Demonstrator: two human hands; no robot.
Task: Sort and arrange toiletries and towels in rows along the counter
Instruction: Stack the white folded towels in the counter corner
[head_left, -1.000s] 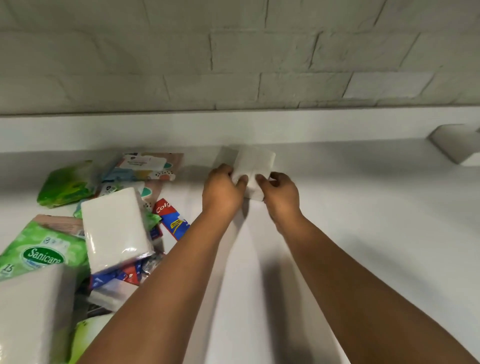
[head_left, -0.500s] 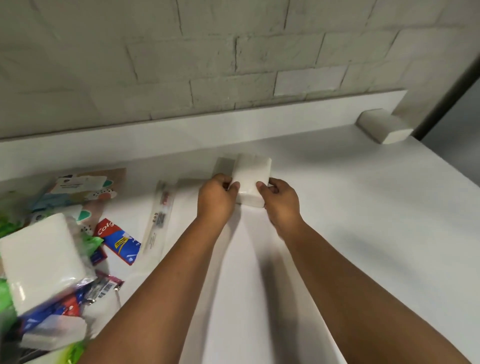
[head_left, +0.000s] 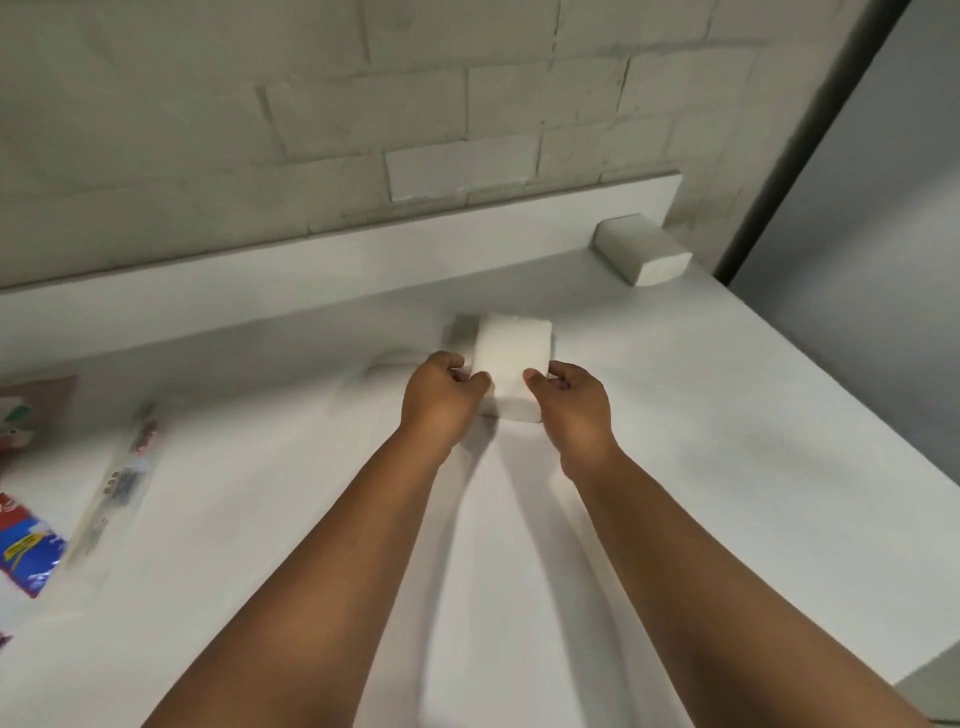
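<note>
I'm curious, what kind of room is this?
Probably a bathroom or wash area: a long white counter against a painted brick wall, with a toothpaste box and folded white towels set out.

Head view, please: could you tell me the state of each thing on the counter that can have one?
White block: held between both hands.
Left hand: grips its left side.
Right hand: grips its right side.
Second white block: flat in far right corner, untouched.
Clear packet: flat, sealed, blurred.
Red and blue packet: flat at left edge.
</note>
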